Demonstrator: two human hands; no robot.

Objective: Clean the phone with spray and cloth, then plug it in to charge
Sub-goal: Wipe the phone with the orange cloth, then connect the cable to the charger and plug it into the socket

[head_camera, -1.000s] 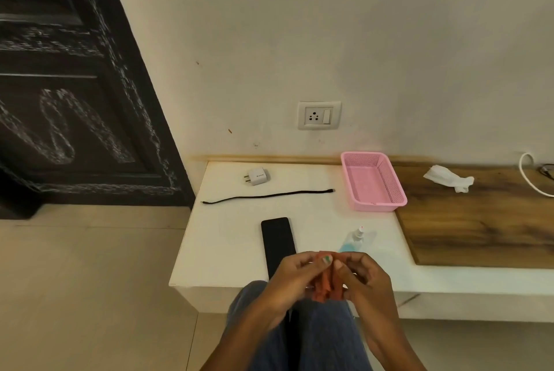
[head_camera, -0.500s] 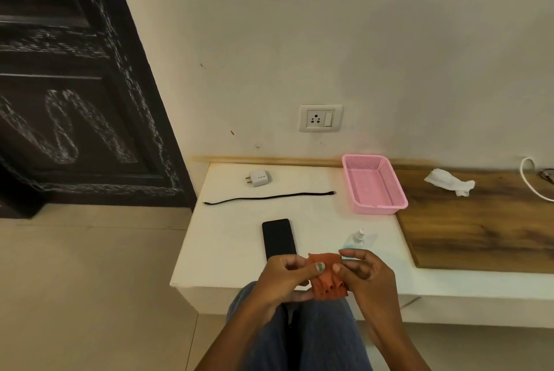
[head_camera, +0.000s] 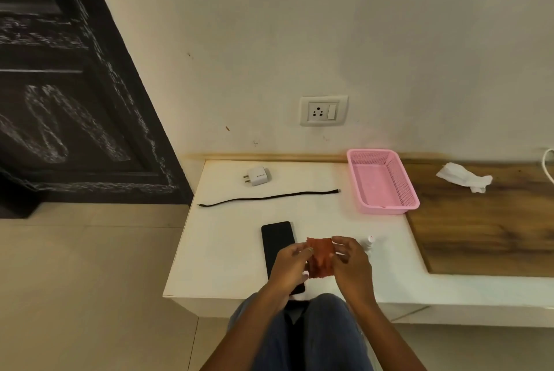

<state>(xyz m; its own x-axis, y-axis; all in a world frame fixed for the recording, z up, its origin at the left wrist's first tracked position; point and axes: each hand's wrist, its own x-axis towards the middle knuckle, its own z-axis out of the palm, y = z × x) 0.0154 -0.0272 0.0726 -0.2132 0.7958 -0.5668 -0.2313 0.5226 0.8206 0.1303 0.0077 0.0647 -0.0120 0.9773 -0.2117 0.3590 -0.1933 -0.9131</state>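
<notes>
A black phone (head_camera: 277, 243) lies flat on the white table (head_camera: 227, 253), its near end under my left wrist. Both hands hold a small orange cloth (head_camera: 320, 256) spread between them above the table's front part: my left hand (head_camera: 292, 265) pinches its left edge, my right hand (head_camera: 350, 265) its right edge. Behind my right hand, only the white top of the spray bottle (head_camera: 370, 241) shows. A white charger adapter (head_camera: 256, 175) and a black cable (head_camera: 269, 197) lie farther back. The wall socket (head_camera: 323, 110) is above the table.
A pink plastic basket (head_camera: 382, 181) stands at the back right of the white table. Right of it is a wooden surface (head_camera: 485, 226) with a crumpled white tissue (head_camera: 463, 177) and a white cord (head_camera: 548, 165) at the frame edge. A dark carved door (head_camera: 60, 85) is on the left.
My hands have risen from my lap to above the table and opened the bunched cloth out flat between them.
</notes>
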